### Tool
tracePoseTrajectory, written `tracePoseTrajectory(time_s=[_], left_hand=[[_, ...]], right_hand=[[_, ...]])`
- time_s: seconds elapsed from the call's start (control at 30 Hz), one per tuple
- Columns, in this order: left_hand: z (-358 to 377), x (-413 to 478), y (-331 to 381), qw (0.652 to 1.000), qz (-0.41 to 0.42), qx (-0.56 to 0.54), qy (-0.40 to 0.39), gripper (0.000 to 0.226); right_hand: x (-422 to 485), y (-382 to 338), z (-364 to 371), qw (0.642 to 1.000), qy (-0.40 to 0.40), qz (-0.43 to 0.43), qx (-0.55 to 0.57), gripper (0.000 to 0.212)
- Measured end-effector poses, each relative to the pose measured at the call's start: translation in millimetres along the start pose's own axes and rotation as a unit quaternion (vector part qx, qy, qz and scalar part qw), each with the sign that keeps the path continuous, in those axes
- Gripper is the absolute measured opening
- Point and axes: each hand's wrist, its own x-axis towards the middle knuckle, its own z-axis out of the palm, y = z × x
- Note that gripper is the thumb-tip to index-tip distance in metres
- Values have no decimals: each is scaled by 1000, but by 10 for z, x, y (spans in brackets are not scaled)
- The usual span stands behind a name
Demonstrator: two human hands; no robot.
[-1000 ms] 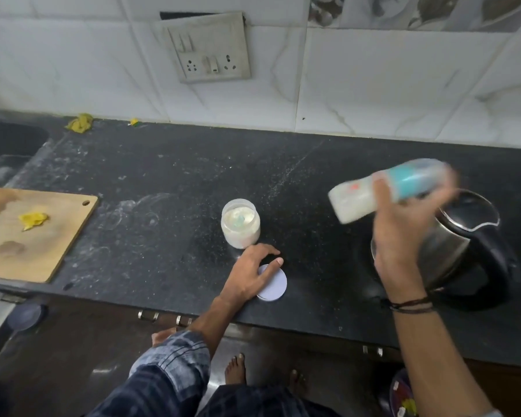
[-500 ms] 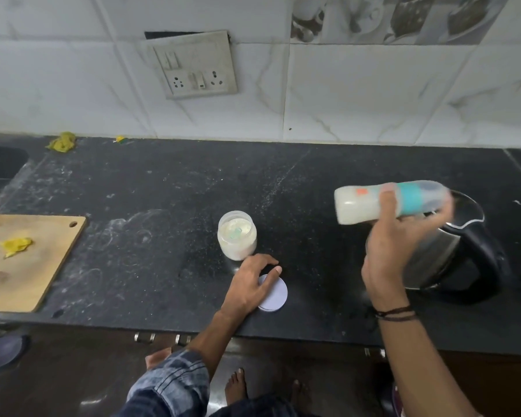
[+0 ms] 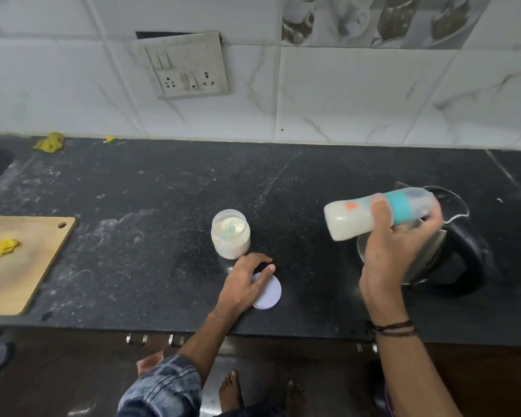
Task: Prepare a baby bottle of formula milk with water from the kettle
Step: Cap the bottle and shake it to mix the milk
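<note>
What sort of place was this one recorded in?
Most likely a home kitchen: a speckled black stone countertop backed by white marbled wall tiles, a steel electric kettle with a black handle, and a pale wooden cutting board.

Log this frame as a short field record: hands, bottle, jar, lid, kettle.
right hand: grips baby bottle, held sideways near kettle
baby bottle: capped, milky liquid inside
left hand: rests on lid, which lies flat on counter
formula jar: open, upright, just behind lid
kettle: on counter, far right
</note>
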Motion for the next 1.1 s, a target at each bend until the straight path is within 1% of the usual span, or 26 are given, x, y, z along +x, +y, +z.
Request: tracePoseTrajectory(time_s=[0.03,0.13,0.17,0.23,0.27,0.3,0.33,0.4,0.43,0.47,0.5,0.53,0.57,0.6,0.67,0.7,0.73,0.8,0.83,0.87,0.9,0.97,1.0,1.03,1.07,1.1], left_hand=[[0,-5,3,1000,-3,0,3,37],[-14,-19,-12,1000,3,-2,-3,38],[-18,-22,-14,1000,5,-6,-10,37],[-23,-25,-3,1000,0,-11,-17,35],[-20,-28,7,1000,-7,-11,-16,35],[-18,-31,10,1000,-11,-9,-13,36],[-17,-33,7,1000,-10,-4,-9,36],[-22,-37,-9,1000,-3,0,-11,37],[-27,-38,-8,1000,-1,-2,-16,36],[-34,-40,-1,1000,-1,-5,-19,36],[-38,-38,9,1000,-4,-6,-20,36],[-35,-36,20,1000,-8,-6,-18,37],[-30,-35,29,1000,-11,-5,-15,38],[-29,-37,33,1000,-10,-1,-12,40],[-37,-44,14,1000,-3,3,-12,41],[-43,-44,2,1000,0,0,-16,40],[-47,-42,0,1000,1,-4,-20,40],[-40,-36,6,1000,0,-4,-18,39],[-28,-32,11,1000,-4,-3,-13,39],[-19,-29,12,1000,-6,-1,-10,39],[-18,-30,5,1000,-5,2,-9,39],[-29,-37,-20,1000,1,3,-12,39],[-36,-39,-23,1000,2,0,-16,39],[-39,-38,-18,1000,2,-2,-18,40],[-34,-35,-11,1000,0,-1,-18,40],[-22,-34,-2,1000,-3,1,-15,40]], right_hand=[[15,-25,25,1000,0,-4,-7,70],[-5,26,11,990,-98,59,-85,73],[4,-7,-10,991,-93,58,-78,73],[74,-98,-48,1000,-16,19,-15,75],[104,-112,-56,1000,10,-6,-2,78],[104,-137,-36,1000,12,-19,-9,80],[93,-147,-8,1000,-2,-14,-24,81],[67,-64,-21,993,-85,39,-79,79],[73,-75,-43,991,-99,49,-77,79],[94,-110,-51,995,-77,41,-54,80],[134,-148,-63,999,-32,25,-17,82],[165,-176,-67,1000,11,2,1,84],[175,-198,-54,999,31,-13,-4,85],[169,-207,-32,1000,23,-13,-14,83],[128,-124,-23,994,-62,31,-78,75],[115,-113,-49,991,-86,45,-88,74],[114,-140,-56,994,-72,44,-72,75],[153,-199,-53,1000,22,11,-19,78],[164,-198,-46,998,53,-7,-17,79],[151,-207,-19,998,52,-12,-21,79],[117,-199,12,999,18,2,-41,77],[42,-120,7,992,-81,50,-88,75],[21,-145,7,992,-85,52,-81,76],[22,-187,16,996,-59,39,-52,77],[42,-217,25,1000,-16,16,-19,79],[49,-226,26,1000,17,-8,-13,81]])
